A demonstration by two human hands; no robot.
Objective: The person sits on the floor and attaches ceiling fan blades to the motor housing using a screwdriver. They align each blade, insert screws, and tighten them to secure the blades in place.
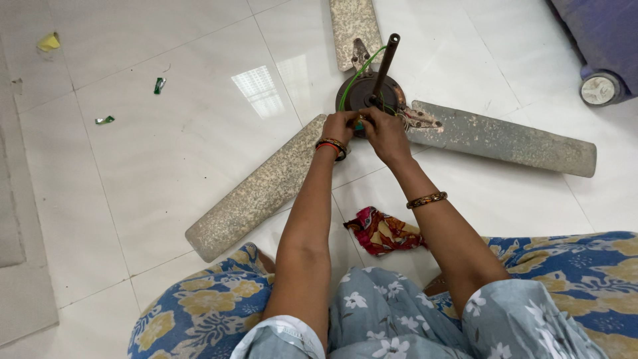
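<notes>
A dusty ceiling fan lies on the white tiled floor, its rusty brown motor hub [362, 90] in the middle with a dark downrod [385, 63] sticking up. Three grimy blades spread out: one toward the lower left [259, 193], one to the right [505, 136], one at the top [353, 26]. A green wire [352, 80] loops off the hub. My left hand [339, 125] and my right hand [384, 131] meet at the hub's near edge, fingers pinched together on a small teal part [359, 123]. Both wrists wear bangles.
A crumpled red and yellow cloth [382, 231] lies on the floor between my knees. Small green scraps [159, 85] and a yellow scrap [48, 42] sit at the far left. A purple object with a white round wheel [600, 88] stands at the top right.
</notes>
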